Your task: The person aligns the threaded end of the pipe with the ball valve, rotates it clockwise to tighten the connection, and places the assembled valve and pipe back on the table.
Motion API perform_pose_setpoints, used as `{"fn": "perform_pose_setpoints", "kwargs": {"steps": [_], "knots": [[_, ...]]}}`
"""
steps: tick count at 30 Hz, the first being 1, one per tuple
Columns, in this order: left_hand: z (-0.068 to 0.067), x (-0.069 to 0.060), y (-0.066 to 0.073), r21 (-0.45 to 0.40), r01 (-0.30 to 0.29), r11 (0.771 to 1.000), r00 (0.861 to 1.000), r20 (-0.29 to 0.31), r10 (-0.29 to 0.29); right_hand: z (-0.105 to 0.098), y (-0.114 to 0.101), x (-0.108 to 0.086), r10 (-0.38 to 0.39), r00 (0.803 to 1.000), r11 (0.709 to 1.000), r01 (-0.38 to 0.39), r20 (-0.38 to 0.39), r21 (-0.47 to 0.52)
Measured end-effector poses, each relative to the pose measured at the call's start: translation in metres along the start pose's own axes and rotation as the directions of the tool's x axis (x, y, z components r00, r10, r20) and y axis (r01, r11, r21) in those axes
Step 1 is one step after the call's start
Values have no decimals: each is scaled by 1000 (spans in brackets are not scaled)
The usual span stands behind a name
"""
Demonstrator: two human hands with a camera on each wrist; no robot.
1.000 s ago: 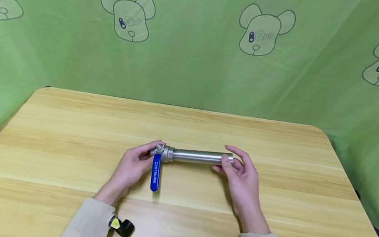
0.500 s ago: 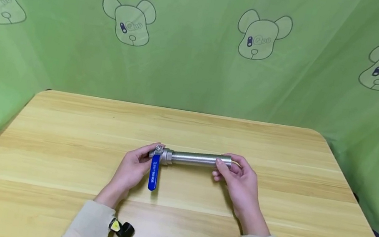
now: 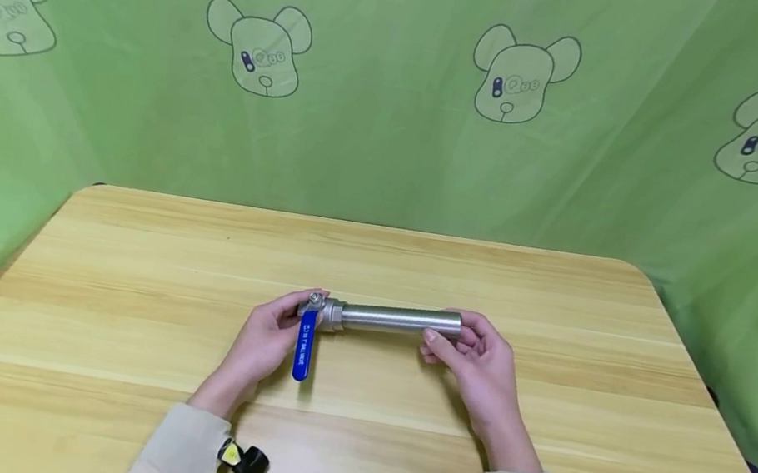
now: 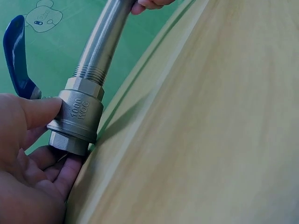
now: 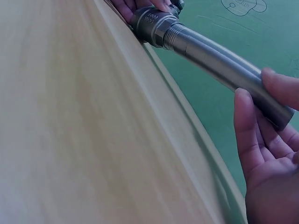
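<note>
Right hand (image 3: 487,378) has its thumb slid closer to valve (image 3: 332,314). That grip's closed to width of pipe (image 3: 390,320), right of valve; left hand (image 3: 260,342) pinches valve. I'd keep pipe in line with valve, so threads (image 4: 89,73) don't bind.

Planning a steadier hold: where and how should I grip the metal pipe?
Probably around the middle of the metal pipe, from the near side: it is a straight cylinder held crosswise, bare there and clear of the blue handle at the left.
</note>
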State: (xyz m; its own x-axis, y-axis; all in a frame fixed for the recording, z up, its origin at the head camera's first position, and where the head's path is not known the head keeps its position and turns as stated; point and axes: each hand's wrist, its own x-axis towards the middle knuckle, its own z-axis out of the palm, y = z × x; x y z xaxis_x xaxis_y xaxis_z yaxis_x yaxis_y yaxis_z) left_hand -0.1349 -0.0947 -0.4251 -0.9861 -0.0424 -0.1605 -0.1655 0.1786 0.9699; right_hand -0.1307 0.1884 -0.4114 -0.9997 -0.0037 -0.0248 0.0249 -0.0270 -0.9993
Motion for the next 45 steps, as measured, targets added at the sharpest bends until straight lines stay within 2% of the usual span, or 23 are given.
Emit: {"fn": "perform_pose_setpoints", "kwargs": {"steps": [5, 9, 14, 17, 21, 27, 35, 39, 45], "knots": [[1, -1, 0, 8, 3, 1000, 1000, 0, -3, 2, 2, 2, 33, 999, 996, -36, -37, -81], [1, -2, -1, 11, 2, 1000, 1000, -5, -2, 3, 1, 1, 17, 998, 984, -27, -56, -177], [0, -2, -2, 5, 9, 1000, 1000, -24, -9, 2, -3, -1, -16, 1000, 960, 15, -2, -279], [0, -2, -2, -4, 13, 1000, 999, -29, -13, 3, -3, -1, -42, 998, 969, 50, 36, -242], [-1, -2, -2, -12, 13, 1000, 1000, -25, -14, 4, -1, -1, -62, 997, 984, 69, 49, -161], [0, -1, -2, -10, 11, 1000, 1000, -24, -11, 2, 0, 0, -24, 998, 992, 31, 54, -125], [-1, 1, -1, -44, 0, 999, 1000, -7, -1, -3, 0, 0, -38, 992, 999, 33, 117, 41], [-1, 1, -2, -54, -3, 999, 1000, 4, 3, -3, 2, 0, 4, 996, 1000, -7, 85, 28], [1, 0, -2, -48, -3, 999, 1000, -1, 3, 0, 3, -1, 50, 997, 993, -55, -53, -107]]}}
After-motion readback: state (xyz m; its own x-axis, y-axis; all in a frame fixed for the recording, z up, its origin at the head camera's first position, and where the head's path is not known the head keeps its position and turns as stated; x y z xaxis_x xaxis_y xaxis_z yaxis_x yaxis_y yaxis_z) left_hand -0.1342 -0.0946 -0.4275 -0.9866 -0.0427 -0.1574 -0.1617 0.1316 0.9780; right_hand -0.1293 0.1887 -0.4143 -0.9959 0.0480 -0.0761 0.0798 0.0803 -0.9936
